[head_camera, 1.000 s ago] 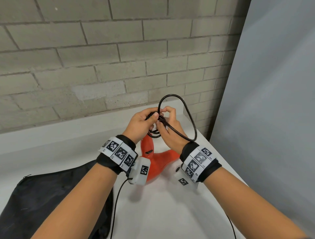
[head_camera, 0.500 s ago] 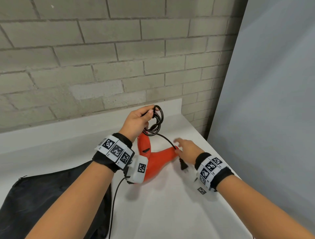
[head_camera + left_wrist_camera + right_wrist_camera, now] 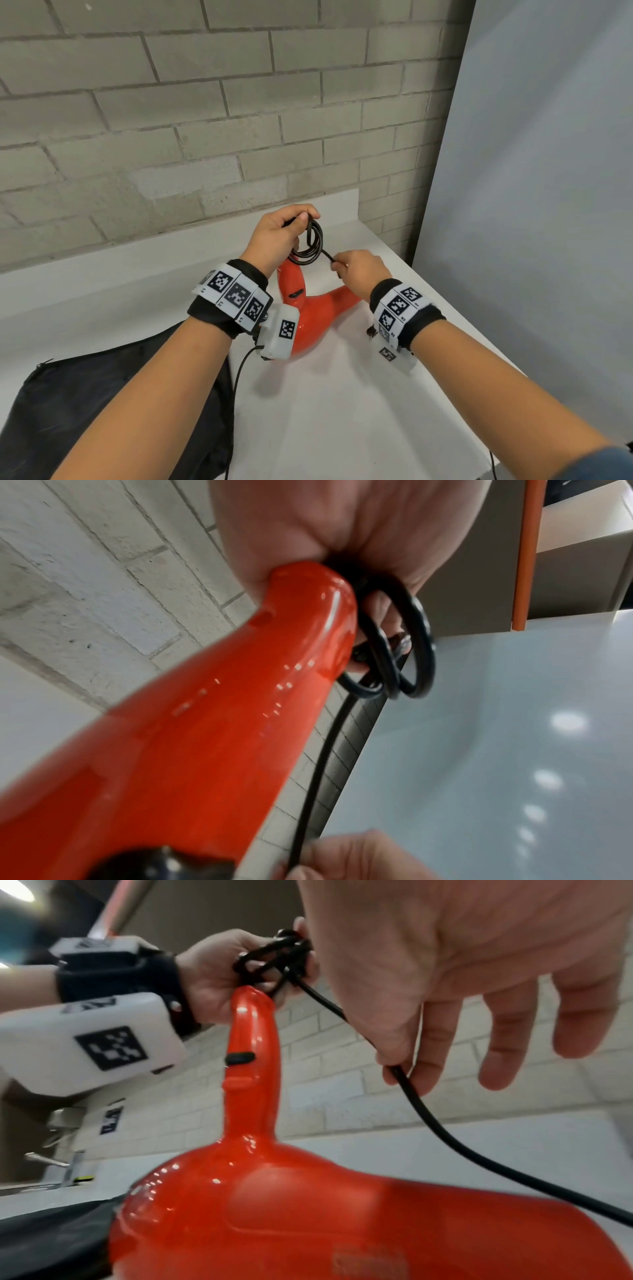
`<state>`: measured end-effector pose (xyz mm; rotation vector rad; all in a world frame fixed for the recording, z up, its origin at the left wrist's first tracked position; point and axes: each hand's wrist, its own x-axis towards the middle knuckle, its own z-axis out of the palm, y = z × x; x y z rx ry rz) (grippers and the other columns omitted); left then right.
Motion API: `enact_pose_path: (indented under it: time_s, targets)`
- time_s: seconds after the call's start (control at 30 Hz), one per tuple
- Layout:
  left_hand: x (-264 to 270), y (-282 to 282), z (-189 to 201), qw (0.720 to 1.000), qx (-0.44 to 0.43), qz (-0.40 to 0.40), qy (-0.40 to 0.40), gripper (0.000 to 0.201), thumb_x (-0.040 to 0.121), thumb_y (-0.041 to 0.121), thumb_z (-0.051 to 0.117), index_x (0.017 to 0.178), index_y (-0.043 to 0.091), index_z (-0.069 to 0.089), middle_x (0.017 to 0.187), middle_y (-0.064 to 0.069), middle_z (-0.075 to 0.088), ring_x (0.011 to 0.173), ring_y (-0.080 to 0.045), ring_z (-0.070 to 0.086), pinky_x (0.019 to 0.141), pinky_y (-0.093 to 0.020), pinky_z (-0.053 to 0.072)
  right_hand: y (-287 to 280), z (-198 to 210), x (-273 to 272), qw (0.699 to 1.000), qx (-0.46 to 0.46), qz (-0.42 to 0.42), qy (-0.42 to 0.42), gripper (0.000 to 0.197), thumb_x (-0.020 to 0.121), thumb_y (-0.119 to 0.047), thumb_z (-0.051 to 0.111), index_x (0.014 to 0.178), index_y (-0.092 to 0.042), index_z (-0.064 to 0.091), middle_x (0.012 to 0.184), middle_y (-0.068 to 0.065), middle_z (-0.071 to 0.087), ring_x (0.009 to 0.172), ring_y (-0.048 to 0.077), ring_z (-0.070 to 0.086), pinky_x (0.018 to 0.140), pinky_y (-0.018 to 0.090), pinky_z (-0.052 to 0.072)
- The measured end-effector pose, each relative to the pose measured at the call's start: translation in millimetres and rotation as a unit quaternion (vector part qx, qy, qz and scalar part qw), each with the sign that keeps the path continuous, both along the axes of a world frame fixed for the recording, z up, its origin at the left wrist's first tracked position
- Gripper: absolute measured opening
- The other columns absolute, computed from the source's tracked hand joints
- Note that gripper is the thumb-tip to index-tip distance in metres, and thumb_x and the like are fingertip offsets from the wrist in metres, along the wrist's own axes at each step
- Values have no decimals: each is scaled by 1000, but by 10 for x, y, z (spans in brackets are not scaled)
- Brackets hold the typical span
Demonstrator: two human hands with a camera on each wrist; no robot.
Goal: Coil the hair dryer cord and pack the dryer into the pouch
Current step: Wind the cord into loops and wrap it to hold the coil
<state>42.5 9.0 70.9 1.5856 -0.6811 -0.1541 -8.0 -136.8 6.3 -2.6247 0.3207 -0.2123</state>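
Note:
The red hair dryer (image 3: pixel 310 310) lies on the white counter (image 3: pixel 342 411) with its handle (image 3: pixel 240 723) pointing up toward my left hand (image 3: pixel 291 228). That hand grips a small coil of the black cord (image 3: pixel 311 244) just above the handle's end; the coil's loops (image 3: pixel 404 647) hang below the fingers. My right hand (image 3: pixel 337 265) is close to the right of the coil and pinches the free cord (image 3: pixel 399 1069) between thumb and forefinger, other fingers loose. The free cord (image 3: pixel 479 1158) runs down past the dryer body (image 3: pixel 291 1218). The black pouch (image 3: pixel 102 411) lies flat at lower left.
A brick wall (image 3: pixel 205 137) backs the counter and a grey panel (image 3: pixel 531 205) stands on the right. The counter's right edge runs close by my right forearm. A small dark end piece (image 3: pixel 371 330), maybe the plug, shows beside the dryer under my right wrist.
My right hand left the coil, dropped to the counter by the dryer's nozzle, and has come back up holding the free cord. The large loop is gone; my left hand kept the coil.

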Motion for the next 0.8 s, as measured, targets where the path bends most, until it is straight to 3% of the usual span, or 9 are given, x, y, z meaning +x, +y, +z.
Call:
enact_pose_path:
  time_s: [0.1,0.17,0.23,0.3,0.4,0.5,0.57,0.67,0.8]
  targets:
    - [-22,30,-14,1000,10,-5,-6,27,92,8,47,76,22,63,64,8,52,39,-2,32,42,-12,27,-84,-76,10,996,-51,-51,59,27,93,-23,39,107,-18,62,110,10,66,106,31,55,90,37,40]
    - [-68,25,-16,1000,10,-14,-24,19,88,10,55,77,23,63,69,13,58,48,1,46,49,-8,36,-61,-51,11,994,-68,-63,61,26,93,-21,38,110,-16,58,113,13,63,106,32,55,88,37,40]
    - [-93,16,-22,998,11,-25,-53,18,83,6,60,79,24,62,80,12,60,66,10,56,64,-4,42,-15,8,-11,1000,19,-3,18,29,92,-15,42,119,-17,52,123,11,59,113,30,53,93,34,40]
    - [-80,7,-40,997,6,-37,-62,21,83,2,60,82,23,60,85,11,60,74,13,57,71,-3,43,85,101,-71,981,161,102,-30,36,93,-10,44,128,-15,48,129,4,56,118,20,51,98,24,36]
    - [-34,13,-54,998,13,-33,-59,23,83,2,58,94,22,60,89,12,61,80,11,58,77,-3,43,149,175,-90,957,252,130,-67,23,96,-14,43,111,-10,60,102,4,66,93,15,60,84,21,46]
    - [-7,32,-61,998,17,-28,-60,25,81,2,61,94,23,61,88,12,62,79,10,58,78,-4,44,59,259,-68,963,234,78,-108,16,93,-9,45,85,-8,58,68,0,52,62,10,47,58,11,39]
    - [-12,34,-48,998,11,-28,-59,20,79,4,64,85,23,62,84,11,62,72,11,57,70,-4,44,-14,355,-47,970,198,56,-132,15,92,-11,49,80,-10,58,65,4,49,58,12,42,52,11,34]
    - [-17,29,-23,999,4,-16,-47,13,79,11,66,77,23,62,76,11,60,60,11,54,58,-4,40,-51,544,-36,971,165,41,-168,14,89,-11,55,88,-4,67,64,-6,53,61,5,45,54,2,36]
    - [3,50,-8,997,38,-18,-62,11,80,11,65,81,22,62,80,12,61,66,12,55,67,-2,41,-61,777,-105,970,128,25,-206,14,85,-14,61,89,-6,72,76,-4,62,65,-3,51,58,-5,35]
